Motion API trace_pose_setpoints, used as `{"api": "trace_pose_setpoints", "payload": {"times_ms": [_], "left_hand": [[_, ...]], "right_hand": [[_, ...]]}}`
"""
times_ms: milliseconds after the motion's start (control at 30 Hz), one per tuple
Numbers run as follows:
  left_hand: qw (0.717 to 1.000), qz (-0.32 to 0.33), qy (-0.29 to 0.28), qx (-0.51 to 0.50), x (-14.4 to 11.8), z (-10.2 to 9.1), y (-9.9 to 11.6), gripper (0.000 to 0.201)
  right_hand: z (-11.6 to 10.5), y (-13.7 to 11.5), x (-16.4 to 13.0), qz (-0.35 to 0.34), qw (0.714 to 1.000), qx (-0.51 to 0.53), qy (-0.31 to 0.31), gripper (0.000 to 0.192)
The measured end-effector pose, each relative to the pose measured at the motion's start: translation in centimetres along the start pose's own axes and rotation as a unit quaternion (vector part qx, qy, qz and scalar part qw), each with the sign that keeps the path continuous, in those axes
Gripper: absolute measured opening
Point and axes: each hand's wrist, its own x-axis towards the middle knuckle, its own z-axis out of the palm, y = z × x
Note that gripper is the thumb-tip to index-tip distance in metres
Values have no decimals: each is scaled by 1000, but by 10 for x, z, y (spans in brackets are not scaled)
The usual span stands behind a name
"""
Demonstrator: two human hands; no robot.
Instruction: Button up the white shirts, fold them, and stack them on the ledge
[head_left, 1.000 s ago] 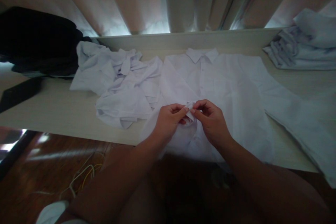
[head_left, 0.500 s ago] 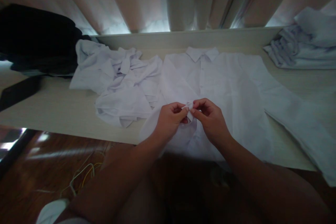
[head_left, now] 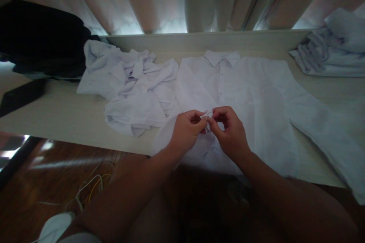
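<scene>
A white collared shirt (head_left: 256,98) lies spread front side up on the pale table, its collar at the far side. One sleeve stretches out to the right; the other is folded in over the front. Over the shirt's middle, my left hand (head_left: 188,127) and my right hand (head_left: 229,129) meet, both closed in a pinch. Between their fingertips is the shirt cuff (head_left: 207,115), raised a little from the shirt front. Whether a button sits under the fingertips is too small to tell.
Crumpled white shirts (head_left: 134,87) lie to the left, beside a black pile of cloth (head_left: 42,41). A stack of folded white clothes (head_left: 333,53) stands at the far right. Behind the table (head_left: 74,117) hang curtains (head_left: 159,0). Cables (head_left: 91,190) lie on the floor.
The fingers have shifted slightly on the cuff, with the right fingertips now closer over it. The whole view has moved a little; the shirt stays in place.
</scene>
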Motion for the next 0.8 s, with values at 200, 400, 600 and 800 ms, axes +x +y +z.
{"api": "trace_pose_setpoints", "payload": {"times_ms": [200, 400, 600, 800], "left_hand": [[1000, 13, -4, 11, -1, -1, 1, 13], [1000, 14, 0, 2, -2, 0, 5, 12], [1000, 19, 6, 18, -3, 1, 2, 11], [999, 38, 3, 12, -2, 3, -5, 9]], "right_hand": [[2, 3, -1, -4, 1000, 6, -5, 9], [4, 4, -1, 11, 1000, 27, 0, 7], [7, 4, -2, 19, 1000, 22, 5, 7], [7, 1, -1, 26, 999, 33, 20, 4]]}}
